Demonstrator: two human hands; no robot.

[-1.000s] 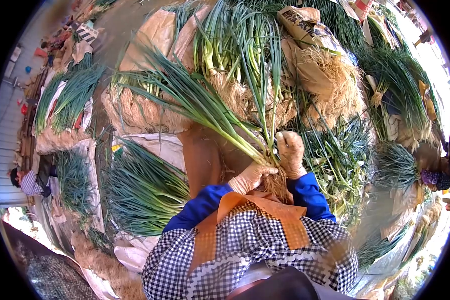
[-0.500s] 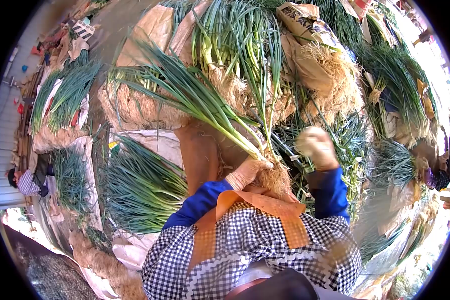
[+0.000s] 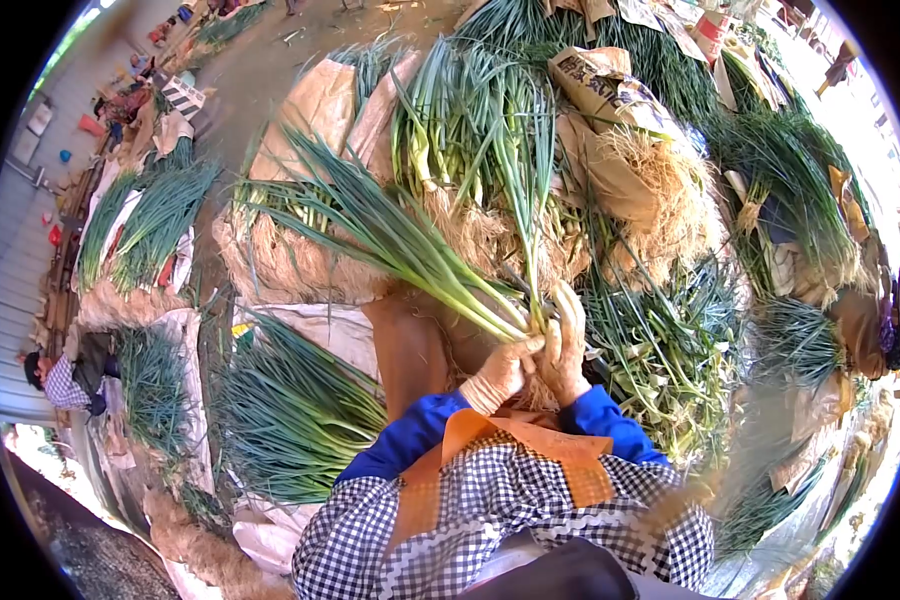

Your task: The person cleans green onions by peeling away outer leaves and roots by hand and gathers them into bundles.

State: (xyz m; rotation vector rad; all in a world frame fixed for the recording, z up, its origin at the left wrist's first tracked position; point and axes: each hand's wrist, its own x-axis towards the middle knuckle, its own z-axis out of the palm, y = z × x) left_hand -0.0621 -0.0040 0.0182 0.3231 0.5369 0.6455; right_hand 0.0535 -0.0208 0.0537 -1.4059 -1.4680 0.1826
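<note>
My left hand [image 3: 502, 376] is closed round the base of a bunch of scallions [image 3: 435, 262], whose green leaves slant up and to the left. Pale roots [image 3: 538, 394] hang below the grip, partly covered by my hands. Against the same bases, my right hand [image 3: 567, 350] has its fingers pressed together at a scallion stalk [image 3: 532, 235] that stands more upright. The two hands touch at the thumbs. An orange apron [image 3: 525, 432] lies over my checked top, just behind the wrists.
Scallions in a pile [image 3: 300, 410] lie on sacking to the left. Rooted bundles [image 3: 460, 130] and a paper-wrapped bundle [image 3: 620, 130] lie ahead. Stripped leaves [image 3: 660, 370] heap up on the right. Another person [image 3: 65, 385] is at the far left.
My right hand has come in from the right, where it was blurred and apart, to the scallion bases beside my left hand. My left hand keeps its hold. The view has shifted slightly.
</note>
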